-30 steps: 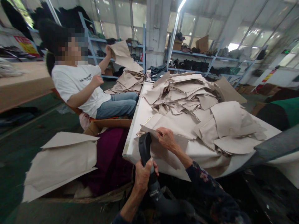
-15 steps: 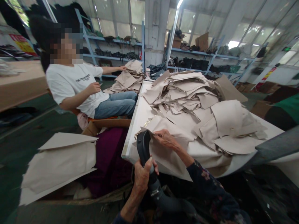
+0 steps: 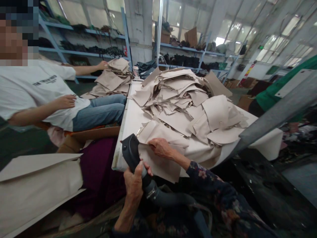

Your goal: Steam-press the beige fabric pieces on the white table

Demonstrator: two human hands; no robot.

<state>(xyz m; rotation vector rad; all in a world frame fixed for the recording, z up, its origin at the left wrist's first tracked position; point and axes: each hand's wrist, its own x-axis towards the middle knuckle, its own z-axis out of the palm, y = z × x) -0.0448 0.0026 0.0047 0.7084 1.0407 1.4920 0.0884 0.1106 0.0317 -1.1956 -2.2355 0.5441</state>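
Note:
My left hand (image 3: 135, 180) is wrapped round the handle of a black hose tool (image 3: 131, 151), whose curved head rises over the near left corner of the white table (image 3: 135, 115). My right hand (image 3: 160, 147) pinches the edge of a beige fabric piece (image 3: 160, 162) just right of the tool's head. That piece hangs over the table's front edge. Behind my hands lies a large loose heap of beige pieces (image 3: 178, 91). From the tool a thick grey hose (image 3: 170, 199) runs down to the right.
A person in a white shirt (image 3: 49, 89) sits at the left, one hand on another beige stack (image 3: 111, 79). Below are a box with purple cloth (image 3: 100, 165) and beige sheets (image 3: 42, 188). A metal beam (image 3: 279, 114) crosses at right; shelves (image 3: 180, 47) stand behind.
The view has swung right, so the scene sits further left. The tool's head now stands apart to the left of the fabric edge that my right hand holds. The seated person's near hand is lower.

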